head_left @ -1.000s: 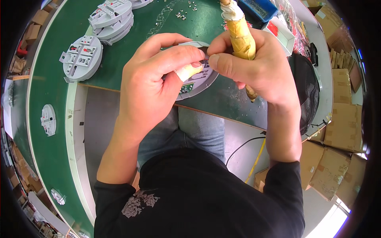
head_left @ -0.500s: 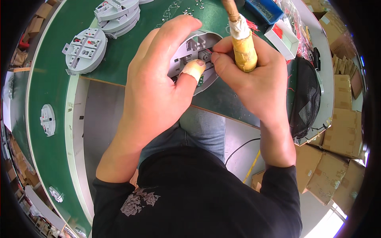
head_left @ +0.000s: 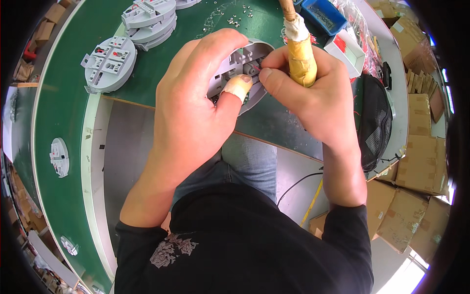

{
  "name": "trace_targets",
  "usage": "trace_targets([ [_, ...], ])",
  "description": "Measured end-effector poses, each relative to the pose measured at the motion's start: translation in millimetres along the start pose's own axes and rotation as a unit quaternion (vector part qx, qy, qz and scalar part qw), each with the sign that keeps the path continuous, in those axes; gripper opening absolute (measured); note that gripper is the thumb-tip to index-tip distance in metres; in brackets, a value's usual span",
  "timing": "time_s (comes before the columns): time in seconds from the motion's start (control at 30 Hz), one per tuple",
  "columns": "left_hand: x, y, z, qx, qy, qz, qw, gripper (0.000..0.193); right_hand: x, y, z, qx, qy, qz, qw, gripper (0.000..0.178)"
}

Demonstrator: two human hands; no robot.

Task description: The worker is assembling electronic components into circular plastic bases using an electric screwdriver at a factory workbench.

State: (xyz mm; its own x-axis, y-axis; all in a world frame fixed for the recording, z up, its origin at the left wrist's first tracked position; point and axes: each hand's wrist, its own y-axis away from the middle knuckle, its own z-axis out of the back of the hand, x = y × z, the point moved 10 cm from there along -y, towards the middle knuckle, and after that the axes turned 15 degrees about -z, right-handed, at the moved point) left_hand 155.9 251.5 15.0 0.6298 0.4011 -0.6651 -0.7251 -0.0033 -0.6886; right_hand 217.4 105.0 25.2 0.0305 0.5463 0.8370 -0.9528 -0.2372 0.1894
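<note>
My left hand [head_left: 188,105] is closed around a round grey plastic housing [head_left: 259,48], its inner side facing up. A strip of yellowish tape wraps the left thumb, which presses inside the housing. Between my right hand's [head_left: 320,95] thumb and index finger lies a yellow-taped tool handle [head_left: 300,61], with white wrapping and a brown shaft rising from it; the tool's kind cannot be made out. The right thumb and index fingertips pinch at the housing's inside, near a small reddish piece, perhaps a wire. My fingers hide part of the interior.
Stacked grey housings [head_left: 149,24] and a single one [head_left: 111,63] lie on the green table to the left. A blue tray [head_left: 324,15], a white box of red pieces [head_left: 346,51] and a black mesh bag [head_left: 376,122] are at right. Small metal parts [head_left: 235,20] lie scattered at the back.
The whole view has shifted slightly. Both hands keep their hold, and the housing has turned a little between them. The right fingertips stay at its inside.
</note>
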Motion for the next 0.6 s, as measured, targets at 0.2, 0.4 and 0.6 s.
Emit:
trace_targets([
  [0.2, 4, -2, -1, -0.014, 0.016, 0.011, 1.0, 0.045, -1, -6, 2, 0.006, -0.021, -0.011, 1.0, 0.011],
  [0.4, -7, -11, -5, -0.006, -0.054, -0.062, 0.997, 0.041, 0, -13, 7, -0.005, 0.02, 0.003, 1.0, 0.013],
  [0.6, -11, -18, -18, 0.011, -0.151, -0.102, 0.983, 0.04, 24, -22, 15, -0.016, 0.15, -0.005, 0.988, 0.018],
])
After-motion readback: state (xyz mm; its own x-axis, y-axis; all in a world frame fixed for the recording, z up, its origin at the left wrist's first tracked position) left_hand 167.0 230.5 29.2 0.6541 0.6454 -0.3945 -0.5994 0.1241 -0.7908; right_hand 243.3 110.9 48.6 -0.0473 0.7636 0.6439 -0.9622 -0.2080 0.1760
